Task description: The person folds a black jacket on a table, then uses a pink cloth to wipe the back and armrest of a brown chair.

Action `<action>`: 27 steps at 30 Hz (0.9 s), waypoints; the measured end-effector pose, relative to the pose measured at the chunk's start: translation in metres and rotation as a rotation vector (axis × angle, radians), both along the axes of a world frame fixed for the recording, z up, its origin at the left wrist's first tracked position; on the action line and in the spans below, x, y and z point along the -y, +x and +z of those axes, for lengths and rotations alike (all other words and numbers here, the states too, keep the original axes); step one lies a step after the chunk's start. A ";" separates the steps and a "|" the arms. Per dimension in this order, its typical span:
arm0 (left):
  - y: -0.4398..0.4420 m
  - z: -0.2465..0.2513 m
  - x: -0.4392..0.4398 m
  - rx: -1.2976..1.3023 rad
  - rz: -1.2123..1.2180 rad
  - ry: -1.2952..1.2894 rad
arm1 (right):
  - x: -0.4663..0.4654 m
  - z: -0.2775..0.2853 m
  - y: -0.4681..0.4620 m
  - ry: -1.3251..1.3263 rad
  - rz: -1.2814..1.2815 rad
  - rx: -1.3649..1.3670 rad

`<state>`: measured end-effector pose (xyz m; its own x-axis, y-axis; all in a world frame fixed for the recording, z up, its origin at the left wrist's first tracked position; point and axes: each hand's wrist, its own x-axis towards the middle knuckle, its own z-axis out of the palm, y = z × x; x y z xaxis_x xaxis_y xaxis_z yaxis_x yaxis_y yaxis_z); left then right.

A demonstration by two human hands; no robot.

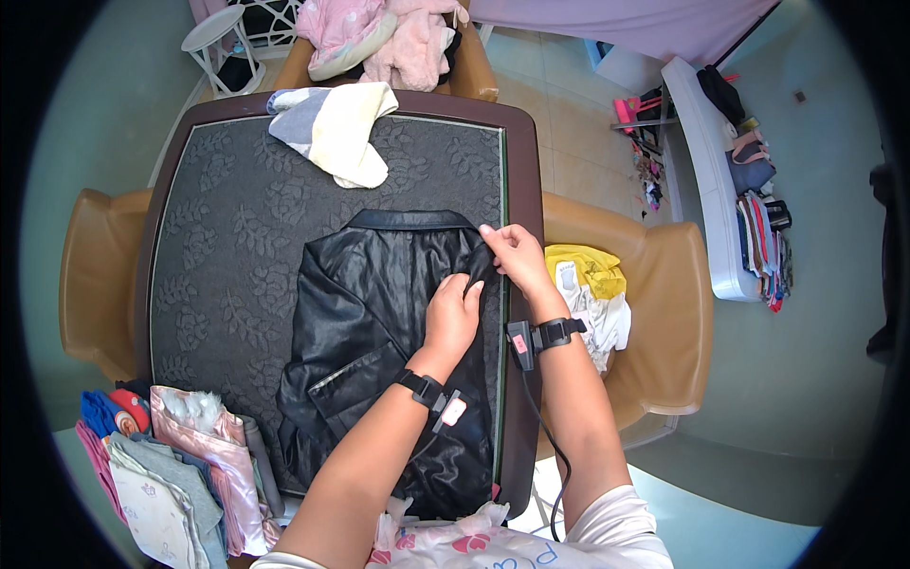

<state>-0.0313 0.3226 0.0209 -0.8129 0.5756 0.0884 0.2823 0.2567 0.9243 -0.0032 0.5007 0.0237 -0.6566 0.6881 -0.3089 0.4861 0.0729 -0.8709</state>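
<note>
A black leather-look jacket (362,284) lies on the dark, leaf-patterned tabletop (206,263), its collar away from me and one sleeve folded across the body. My right hand (515,256) pinches the jacket's edge at the right shoulder, between thumb and fingers. Just below and to the left, my left hand (455,309) grips the jacket's material near the same shoulder, fingertips partly hidden in the fold. Each wrist wears a black strap with a small device. At the table's far edge lies a crumpled cream and grey-blue cloth (348,135).
Folded clothes (167,491) are stacked at the near left. Tan armchairs (103,284) stand around the table; the right one holds yellow and white garments (590,284), the far one pink fluffy items (409,50). A white side table (711,178) with clothes is farther right.
</note>
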 end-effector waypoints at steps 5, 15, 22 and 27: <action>-0.001 -0.005 0.001 0.073 -0.045 -0.034 | -0.007 0.006 -0.018 0.278 0.113 0.197; -0.012 -0.049 -0.001 0.326 0.103 0.030 | 0.006 -0.009 -0.025 0.098 0.001 -0.034; -0.018 -0.064 -0.008 0.541 0.029 0.158 | -0.004 -0.010 -0.004 -0.093 0.191 -0.114; -0.027 -0.059 0.002 0.514 -0.069 -0.038 | 0.001 -0.032 -0.012 0.222 0.218 -0.114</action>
<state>-0.0578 0.3205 -0.0378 -0.7059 0.6245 -0.3343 -0.1883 0.2896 0.9385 -0.0155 0.4993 -0.0083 -0.8174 0.5699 -0.0838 0.3390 0.3583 -0.8699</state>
